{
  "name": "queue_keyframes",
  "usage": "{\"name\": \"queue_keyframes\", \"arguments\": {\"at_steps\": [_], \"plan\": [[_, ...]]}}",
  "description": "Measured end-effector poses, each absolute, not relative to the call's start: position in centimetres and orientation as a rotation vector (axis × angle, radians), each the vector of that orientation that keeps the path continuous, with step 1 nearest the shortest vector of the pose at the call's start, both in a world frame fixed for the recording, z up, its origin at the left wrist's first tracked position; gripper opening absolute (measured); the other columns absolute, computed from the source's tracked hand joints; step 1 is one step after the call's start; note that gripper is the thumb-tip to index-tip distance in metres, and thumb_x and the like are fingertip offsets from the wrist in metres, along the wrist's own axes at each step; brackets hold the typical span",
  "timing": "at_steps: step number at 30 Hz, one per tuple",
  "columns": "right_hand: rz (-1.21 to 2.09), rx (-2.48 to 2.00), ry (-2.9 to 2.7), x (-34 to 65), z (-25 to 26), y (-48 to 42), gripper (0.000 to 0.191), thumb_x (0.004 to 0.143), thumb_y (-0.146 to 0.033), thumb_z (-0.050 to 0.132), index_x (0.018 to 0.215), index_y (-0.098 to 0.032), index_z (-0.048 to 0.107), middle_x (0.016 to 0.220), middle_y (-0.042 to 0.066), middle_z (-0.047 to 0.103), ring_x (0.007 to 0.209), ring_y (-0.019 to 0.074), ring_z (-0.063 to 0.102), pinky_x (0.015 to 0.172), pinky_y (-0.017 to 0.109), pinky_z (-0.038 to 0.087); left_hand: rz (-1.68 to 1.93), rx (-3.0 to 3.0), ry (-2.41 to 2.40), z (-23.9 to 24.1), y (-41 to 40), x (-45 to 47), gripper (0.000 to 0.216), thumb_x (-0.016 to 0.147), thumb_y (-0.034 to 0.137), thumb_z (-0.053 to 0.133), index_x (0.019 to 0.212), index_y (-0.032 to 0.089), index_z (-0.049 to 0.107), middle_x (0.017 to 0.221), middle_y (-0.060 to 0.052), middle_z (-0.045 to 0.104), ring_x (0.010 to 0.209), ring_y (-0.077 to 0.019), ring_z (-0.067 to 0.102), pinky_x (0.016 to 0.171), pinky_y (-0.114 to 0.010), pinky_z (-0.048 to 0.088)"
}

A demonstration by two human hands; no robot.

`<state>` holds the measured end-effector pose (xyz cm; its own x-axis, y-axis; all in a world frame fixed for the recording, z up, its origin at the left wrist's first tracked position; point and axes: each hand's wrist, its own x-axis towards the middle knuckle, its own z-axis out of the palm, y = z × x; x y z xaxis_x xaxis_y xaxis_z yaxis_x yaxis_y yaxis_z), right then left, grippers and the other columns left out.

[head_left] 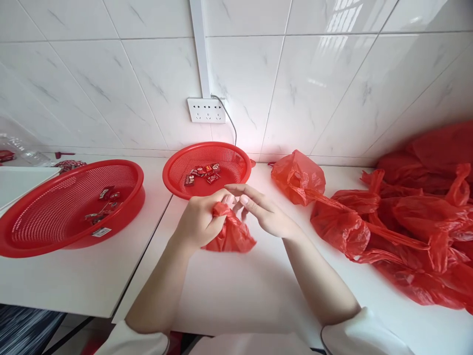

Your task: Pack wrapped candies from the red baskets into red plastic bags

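Observation:
Gathered in my left hand (201, 219) is the neck of a small red plastic bag (234, 235), with the fingers closed round it. The bag hangs just over the white table, and its contents are hidden. Close beside it, my right hand (268, 209) has its fingers apart and curved toward the bag's top, holding nothing that I can see. Behind my hands stands a red basket (240, 185) with several small wrapped pieces (205, 172) in it.
A second red basket (133, 207) with a few wrapped pieces stands on the left table. Several filled red plastic bags (406, 217) are heaped at the right, and one tied bag (298, 175) sits near the wall. A power socket (207, 110) is on the tiled wall.

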<state>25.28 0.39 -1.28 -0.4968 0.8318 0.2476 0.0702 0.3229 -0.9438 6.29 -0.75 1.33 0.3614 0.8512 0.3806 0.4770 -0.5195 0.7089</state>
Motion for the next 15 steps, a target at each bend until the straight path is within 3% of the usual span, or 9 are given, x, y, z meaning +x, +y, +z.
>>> {"name": "queue_keyframes", "arguments": {"at_steps": [2,6,11,15], "plan": [[1.344,-0.797,-1.808,24.9,-1.7,0.7,0.044,0.099,-0.048,0.037,0.135,-0.025,0.048,0.095,0.003,0.064,0.068,0.0121,0.061,0.066,0.029,0.050,1.174,2.312,1.182,1.1,-0.6,6.3,0.027,0.096,0.031,0.044,0.081,0.022,0.064,0.068,0.000,0.064,0.064,-0.0138,0.062,0.062,-0.025,0.048],[1.488,-0.742,-1.769,24.9,-2.1,0.9,0.040,0.097,-0.047,0.043,0.127,-0.021,0.052,0.075,-0.002,0.058,0.050,0.0077,0.050,0.052,0.024,0.044,1.420,2.282,1.012,0.6,0.1,6.4,0.020,0.096,0.021,0.044,0.102,0.023,0.063,0.086,-0.001,0.069,0.079,-0.0139,0.065,0.076,-0.027,0.051],[1.523,-0.720,-1.817,25.3,-2.5,0.9,0.020,0.089,-0.036,0.060,0.084,-0.018,0.055,0.064,-0.005,0.053,0.050,0.0070,0.047,0.047,0.021,0.041,1.624,2.150,0.876,0.1,0.7,6.8,0.021,0.096,0.019,0.045,0.102,0.021,0.065,0.096,-0.004,0.068,0.091,-0.0173,0.065,0.085,-0.034,0.052],[1.435,-0.837,-1.995,26.3,-2.1,0.8,0.014,0.089,-0.031,0.059,0.082,-0.019,0.057,0.072,-0.001,0.063,0.060,0.0111,0.058,0.058,0.025,0.048,1.620,2.081,0.761,-0.4,1.1,7.0,0.025,0.098,0.021,0.040,0.100,0.022,0.065,0.105,-0.007,0.067,0.102,-0.0201,0.064,0.092,-0.039,0.051]]}}
